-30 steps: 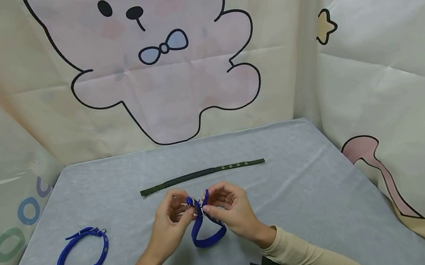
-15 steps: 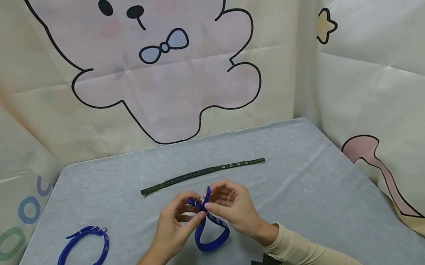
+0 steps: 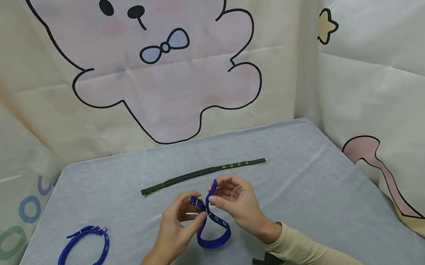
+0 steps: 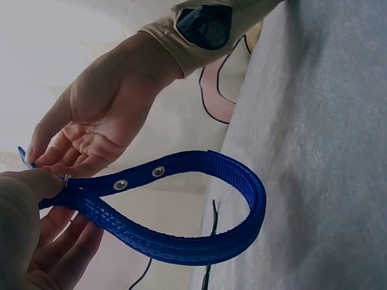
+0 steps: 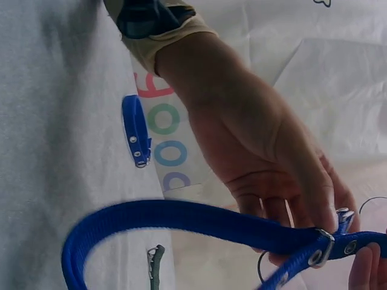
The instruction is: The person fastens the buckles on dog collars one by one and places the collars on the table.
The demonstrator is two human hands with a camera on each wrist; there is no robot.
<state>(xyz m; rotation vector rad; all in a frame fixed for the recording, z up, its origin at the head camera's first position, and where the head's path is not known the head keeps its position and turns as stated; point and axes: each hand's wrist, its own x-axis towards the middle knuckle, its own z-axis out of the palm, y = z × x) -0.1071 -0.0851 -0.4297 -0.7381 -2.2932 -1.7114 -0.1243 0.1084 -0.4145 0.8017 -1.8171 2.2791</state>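
A blue collar [image 3: 215,242] with metal eyelets is held up over the table, bent into a drooping loop. My left hand [image 3: 176,224] pinches it between thumb and fingers beside the metal buckle [image 5: 326,246]. The right hand [image 3: 239,200] pinches the strap's free end, which points upward. In the right wrist view, the eyeleted strap runs through the buckle frame, and a fingertip of the right hand [image 5: 363,269] touches the strap past it. The left wrist view shows the padded loop [image 4: 175,249] hanging away from both hands.
A second blue collar [image 3: 61,262], fastened in a ring, lies on the table at the left. Behind the hands a green collar [image 3: 201,172] lies stretched out straight. The grey cloth-covered table [image 3: 307,209] is enclosed by printed curtains [image 3: 274,111].
The right hand has moved up and to the right, drawing the strap's free end further out from the buckle. The left hand has shifted slightly right, still pinching the collar.
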